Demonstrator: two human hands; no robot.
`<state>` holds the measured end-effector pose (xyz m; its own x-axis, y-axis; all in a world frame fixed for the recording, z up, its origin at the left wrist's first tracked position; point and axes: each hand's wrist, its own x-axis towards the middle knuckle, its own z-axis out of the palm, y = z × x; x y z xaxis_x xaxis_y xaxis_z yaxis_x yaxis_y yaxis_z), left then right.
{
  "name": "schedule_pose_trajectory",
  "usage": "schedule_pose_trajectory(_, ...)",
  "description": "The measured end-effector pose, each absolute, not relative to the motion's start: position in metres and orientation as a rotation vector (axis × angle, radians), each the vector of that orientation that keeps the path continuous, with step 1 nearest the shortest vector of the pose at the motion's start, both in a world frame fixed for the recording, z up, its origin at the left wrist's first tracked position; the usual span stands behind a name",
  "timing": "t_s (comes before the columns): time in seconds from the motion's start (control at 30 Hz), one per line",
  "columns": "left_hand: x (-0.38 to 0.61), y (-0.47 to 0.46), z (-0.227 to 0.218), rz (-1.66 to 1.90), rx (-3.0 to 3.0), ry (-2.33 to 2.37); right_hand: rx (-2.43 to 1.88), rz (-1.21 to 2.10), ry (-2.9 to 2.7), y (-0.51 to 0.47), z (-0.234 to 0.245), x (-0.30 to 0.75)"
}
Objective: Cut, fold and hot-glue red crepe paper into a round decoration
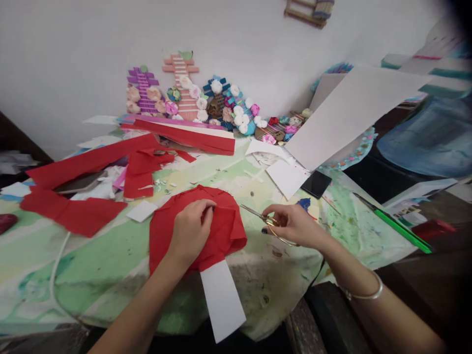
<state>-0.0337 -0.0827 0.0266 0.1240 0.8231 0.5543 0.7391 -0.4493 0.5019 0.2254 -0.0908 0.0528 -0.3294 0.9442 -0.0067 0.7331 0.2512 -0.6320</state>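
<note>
In the middle of the table lies a piece of red crepe paper point(165, 221), folded and creased. My left hand point(191, 226) rests on it, thumb and fingers pinched on a fold of the red paper. From beneath its near edge a white card strip point(223, 300) sticks out toward me. To the right, my right hand point(291, 223) is closed round the gold handles of a pair of scissors point(271, 221). The blades point left toward the red paper and stay apart from it.
Red paper strips point(184, 137) and scraps lie at the left and back. Decorated flower crafts point(184, 88) lean on the wall. A large white card point(342, 113), a black flat square point(316, 184) and a green cutter point(401, 228) are at the right. A white cable point(53, 275) crosses the left.
</note>
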Motion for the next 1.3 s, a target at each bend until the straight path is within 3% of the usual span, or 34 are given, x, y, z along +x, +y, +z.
schedule_pose_trajectory(0.13,-0.045,-0.081,0.036,1.21,2.3,1.564,-1.401,0.53,-2.429,-0.061,0.073,0.233)
schedule_pose_trajectory(0.47,-0.064,-0.09,0.041,1.169,2.271,1.483,-0.759,0.619,-2.783,-0.017,0.058,0.197)
schedule_pose_trajectory(0.87,-0.067,-0.091,0.036,1.278,2.124,1.361,-0.618,0.546,-2.686,-0.017,0.028,0.187)
schedule_pose_trajectory(1.3,-0.068,-0.093,0.039,1.346,2.127,1.34,-0.639,0.739,-2.633,-0.022,0.021,0.182)
